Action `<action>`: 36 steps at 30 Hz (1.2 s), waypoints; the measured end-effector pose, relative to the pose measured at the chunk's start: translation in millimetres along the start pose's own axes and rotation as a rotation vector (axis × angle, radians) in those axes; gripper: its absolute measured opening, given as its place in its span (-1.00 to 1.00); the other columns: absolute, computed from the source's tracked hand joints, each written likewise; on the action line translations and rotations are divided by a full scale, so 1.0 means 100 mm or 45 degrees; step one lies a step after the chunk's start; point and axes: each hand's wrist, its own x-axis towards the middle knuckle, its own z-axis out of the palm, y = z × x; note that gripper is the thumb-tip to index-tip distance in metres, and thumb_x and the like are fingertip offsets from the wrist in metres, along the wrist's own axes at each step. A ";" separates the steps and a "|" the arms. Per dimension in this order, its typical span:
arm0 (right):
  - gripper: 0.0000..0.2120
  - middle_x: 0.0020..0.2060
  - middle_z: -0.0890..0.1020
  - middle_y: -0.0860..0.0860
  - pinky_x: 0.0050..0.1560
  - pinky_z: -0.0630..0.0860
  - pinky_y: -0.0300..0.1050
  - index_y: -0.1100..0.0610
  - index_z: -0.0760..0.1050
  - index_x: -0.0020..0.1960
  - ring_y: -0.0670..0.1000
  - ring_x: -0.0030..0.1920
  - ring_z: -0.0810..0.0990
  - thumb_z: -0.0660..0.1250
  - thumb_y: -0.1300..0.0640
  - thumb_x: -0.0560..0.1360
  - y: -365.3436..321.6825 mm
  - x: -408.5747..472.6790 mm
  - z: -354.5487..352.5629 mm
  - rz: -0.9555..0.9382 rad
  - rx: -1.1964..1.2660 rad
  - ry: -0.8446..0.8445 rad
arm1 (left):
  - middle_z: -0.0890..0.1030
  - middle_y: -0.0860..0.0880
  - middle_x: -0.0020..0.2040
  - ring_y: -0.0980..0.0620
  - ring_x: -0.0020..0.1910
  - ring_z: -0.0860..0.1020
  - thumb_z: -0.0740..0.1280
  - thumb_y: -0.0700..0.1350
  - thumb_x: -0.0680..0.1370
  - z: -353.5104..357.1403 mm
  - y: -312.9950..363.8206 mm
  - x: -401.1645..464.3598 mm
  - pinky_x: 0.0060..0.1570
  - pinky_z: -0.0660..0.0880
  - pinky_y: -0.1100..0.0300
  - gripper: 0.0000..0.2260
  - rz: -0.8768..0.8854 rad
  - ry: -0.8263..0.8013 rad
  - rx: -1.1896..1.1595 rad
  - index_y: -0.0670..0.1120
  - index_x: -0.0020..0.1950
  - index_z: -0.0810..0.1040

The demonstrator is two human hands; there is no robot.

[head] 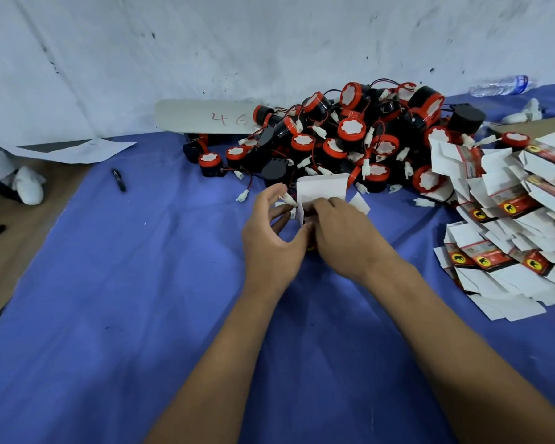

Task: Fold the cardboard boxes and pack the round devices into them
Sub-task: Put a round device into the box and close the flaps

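A small white cardboard box (pixel 321 187) stands on the blue cloth in the middle, its top flap raised. My right hand (pixel 340 232) grips the box from the near side and hides most of it. My left hand (pixel 269 232) is at the box's left opening, its fingertips pinching a white wire connector (pixel 288 197). The device inside the box is hidden. A heap of round black-and-red devices (pixel 350 139) with wires lies just behind. Flat unfolded boxes (pixel 507 225) are piled at the right.
A black pen (pixel 119 180) lies on the blue cloth (pixel 109 283) to the left. A white board marked 46 (pixel 205 117) leans at the wall. A plastic bottle (pixel 502 85) lies at the back right. Paper (pixel 77 151) and white cloth sit at the far left.
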 end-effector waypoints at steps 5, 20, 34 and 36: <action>-0.81 -0.07 0.67 0.11 -0.14 0.40 -0.07 0.16 0.60 0.04 0.14 0.00 0.52 0.22 0.18 0.56 -0.02 0.02 -0.03 0.045 0.061 0.139 | 0.57 -0.02 0.37 0.05 0.22 0.64 0.46 -0.30 0.57 0.02 -0.02 0.03 0.22 0.60 0.11 -0.70 0.006 -0.016 0.043 -0.16 0.30 0.61; -0.80 -0.16 0.61 0.12 -0.20 0.41 -0.08 0.20 0.62 -0.01 0.12 -0.11 0.53 0.46 0.11 0.43 -0.05 0.24 -0.24 0.226 0.041 -0.011 | 0.65 -0.08 0.06 -0.01 -0.07 0.64 0.23 -0.02 0.47 0.08 -0.10 0.07 -0.05 0.58 0.05 -0.36 -0.326 -0.254 0.094 0.08 0.54 0.13; -0.74 0.01 0.66 0.14 -0.18 0.37 -0.07 0.21 0.55 0.10 0.17 0.02 0.60 0.41 0.08 0.49 0.06 0.20 -0.24 0.151 -0.101 0.014 | 0.54 0.27 0.08 0.36 0.02 0.61 0.47 -0.19 0.51 0.16 -0.11 0.03 -0.03 0.53 0.41 -0.35 -0.210 -0.040 0.102 -0.09 0.54 0.28; -0.73 0.04 0.66 0.15 -0.17 0.36 -0.06 0.22 0.52 0.14 0.17 0.05 0.59 0.40 0.08 0.52 0.06 0.19 -0.22 0.131 -0.121 0.032 | 0.57 0.22 0.11 0.42 0.06 0.58 0.49 -0.24 0.50 0.17 -0.11 0.02 -0.01 0.51 0.49 -0.43 -0.093 0.017 0.116 -0.11 0.47 0.39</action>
